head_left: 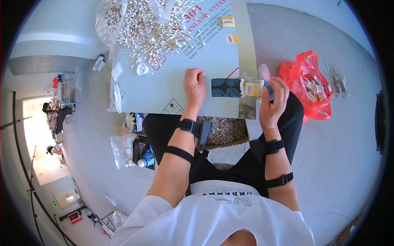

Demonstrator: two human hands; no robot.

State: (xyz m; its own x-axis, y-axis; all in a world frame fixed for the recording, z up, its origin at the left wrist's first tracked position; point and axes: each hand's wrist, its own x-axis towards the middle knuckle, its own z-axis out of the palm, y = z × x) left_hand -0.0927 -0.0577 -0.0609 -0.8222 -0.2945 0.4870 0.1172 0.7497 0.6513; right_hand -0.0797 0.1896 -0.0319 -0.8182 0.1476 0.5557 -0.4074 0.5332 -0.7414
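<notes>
A flat packet of cotton swabs [251, 87] with a yellow label lies near the right edge of the sheet-covered table [160, 92]. On its left side sits a dark shiny strip [225, 87]. My right hand [274, 102] is just to the right of the packet, thumb and fingers apart; its thumb is close to the packet's edge, and I cannot tell if it touches. Left of the dark strip, my left hand [194, 87] hovers over the table with fingers curled together. Whatever may be inside them is hidden.
A big heap of loose cotton swabs [143, 24] spills from a clear bag at the far left. Two yellow labels [228, 21] lie far right, a white round tub [142, 69] at left. A red bag [314, 88] of packets stands on the floor; a box of swabs [227, 131] sits below the table.
</notes>
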